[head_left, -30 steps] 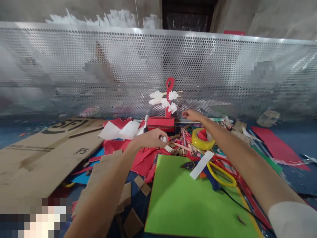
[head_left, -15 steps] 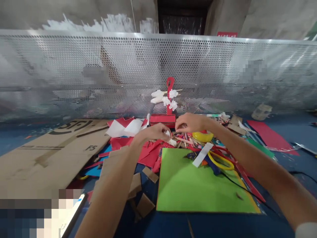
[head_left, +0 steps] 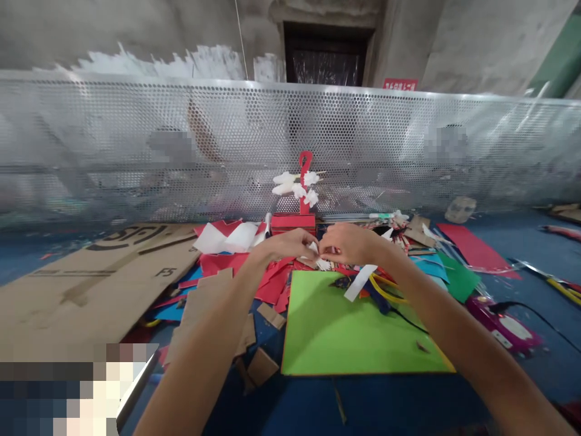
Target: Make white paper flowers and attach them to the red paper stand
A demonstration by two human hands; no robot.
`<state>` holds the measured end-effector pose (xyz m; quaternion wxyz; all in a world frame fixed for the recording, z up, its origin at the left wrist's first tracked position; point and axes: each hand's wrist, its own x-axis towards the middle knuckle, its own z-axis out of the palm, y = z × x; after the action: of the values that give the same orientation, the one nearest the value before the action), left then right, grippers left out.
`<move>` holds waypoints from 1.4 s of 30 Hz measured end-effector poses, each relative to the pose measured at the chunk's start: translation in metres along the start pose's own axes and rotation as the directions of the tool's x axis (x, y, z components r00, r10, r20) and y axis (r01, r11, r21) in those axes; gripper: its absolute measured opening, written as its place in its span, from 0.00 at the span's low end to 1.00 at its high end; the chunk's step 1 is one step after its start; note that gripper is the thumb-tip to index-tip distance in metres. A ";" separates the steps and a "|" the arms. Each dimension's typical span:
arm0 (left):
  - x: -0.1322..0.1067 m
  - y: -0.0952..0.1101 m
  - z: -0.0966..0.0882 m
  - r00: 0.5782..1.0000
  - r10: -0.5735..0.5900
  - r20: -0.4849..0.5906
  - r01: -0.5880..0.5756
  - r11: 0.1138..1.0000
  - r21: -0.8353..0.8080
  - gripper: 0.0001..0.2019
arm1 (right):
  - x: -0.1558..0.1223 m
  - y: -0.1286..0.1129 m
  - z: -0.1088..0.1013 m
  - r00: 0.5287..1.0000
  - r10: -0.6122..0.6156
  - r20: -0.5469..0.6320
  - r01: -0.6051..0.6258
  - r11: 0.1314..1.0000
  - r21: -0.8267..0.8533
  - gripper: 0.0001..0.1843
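Observation:
My left hand (head_left: pixel 295 243) is closed in a pinch on a small white fringed paper piece (head_left: pixel 324 264), whose cut strips hang below the fingers. Against it, my right hand (head_left: pixel 348 243) has its thumb and fingers pressed together at the same piece; part of the paper is hidden. Just behind the hands stands a red box-like base (head_left: pixel 293 223) with a curved red upright (head_left: pixel 305 163) carrying white paper flowers (head_left: pixel 311 197). A green sheet (head_left: pixel 354 339) lies in front, with a white strip (head_left: pixel 361 283) and a blue-and-yellow tool (head_left: pixel 379 300) on it.
Flat cardboard (head_left: pixel 104 284) covers the left side, with red paper scraps (head_left: pixel 267 278) beside it. To the right are a red sheet (head_left: pixel 474 245), a purple device (head_left: pixel 506 327) with a black cord, and pliers-like handles (head_left: pixel 565 290). A perforated metal panel (head_left: pixel 227 139) stands behind.
My right hand has moved down and in to meet the left hand at the white paper piece. The view has shifted slightly, showing more of the right side.

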<state>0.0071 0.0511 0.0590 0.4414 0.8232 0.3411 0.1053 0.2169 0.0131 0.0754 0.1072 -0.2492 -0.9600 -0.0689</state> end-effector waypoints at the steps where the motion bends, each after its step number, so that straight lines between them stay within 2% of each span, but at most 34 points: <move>1: 0.000 0.000 0.002 1.000 -0.005 0.006 0.005 1.000 -0.016 0.10 | -0.002 0.001 0.001 1.000 -0.002 -0.003 0.002 1.000 0.019 0.09; 8: 0.005 -0.001 0.010 0.999 0.000 0.054 0.013 0.968 -0.249 0.11 | -0.011 0.010 0.003 1.000 0.001 -0.005 -0.001 0.997 0.083 0.08; 11: 0.003 0.003 0.013 0.998 -0.012 0.057 0.028 0.954 -0.299 0.11 | -0.013 0.011 0.000 1.000 0.015 -0.016 -0.013 0.996 0.088 0.08; 22: -0.010 0.021 0.017 1.000 0.020 0.012 -0.016 0.968 -0.252 0.10 | -0.021 0.008 -0.013 0.999 0.023 -0.048 -0.012 0.977 0.214 0.07; 26: -0.012 0.022 0.017 0.996 0.058 -0.061 -0.072 0.963 -0.259 0.14 | -0.025 0.011 -0.015 0.993 0.080 -0.088 -0.047 0.945 0.323 0.06; 29: -0.014 0.027 0.018 0.979 0.126 -0.159 -0.159 0.964 -0.213 0.13 | -0.027 0.016 -0.011 0.972 0.147 -0.182 -0.049 0.887 0.459 0.05; 31: -0.015 0.033 0.019 0.952 0.183 -0.244 -0.228 0.959 -0.169 0.11 | -0.025 0.020 -0.006 0.934 0.208 -0.291 -0.016 0.837 0.547 0.05; 34: -0.014 0.039 0.021 0.879 0.251 -0.405 -0.341 0.925 -0.167 0.09 | -0.018 0.024 0.008 0.820 0.355 -0.449 0.043 0.743 0.668 0.05; 36: -0.009 0.037 0.022 0.804 0.262 -0.534 -0.424 0.882 -0.206 0.08 | -0.012 0.023 0.018 0.746 0.478 -0.463 0.045 0.658 0.752 0.06; 38: 0.001 0.031 0.024 0.717 0.233 -0.657 -0.501 0.828 -0.252 0.08 | -0.006 0.019 0.025 0.692 0.578 -0.432 0.016 0.586 0.810 0.07; 40: 0.011 0.022 0.026 0.633 0.183 -0.752 -0.573 0.764 -0.297 0.09 | -0.001 0.013 0.030 0.661 0.625 -0.414 -0.027 0.571 0.820 0.10; 42: 0.020 0.013 0.028 0.559 0.131 -0.819 -0.623 0.719 -0.310 0.11 | 0.002 0.007 0.033 0.654 0.629 -0.420 -0.064 0.599 0.798 0.12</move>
<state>0.0418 0.0407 0.0502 0.4484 0.5862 0.2466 0.6281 0.2133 0.0265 0.0450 0.5446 -0.3402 -0.7227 0.2556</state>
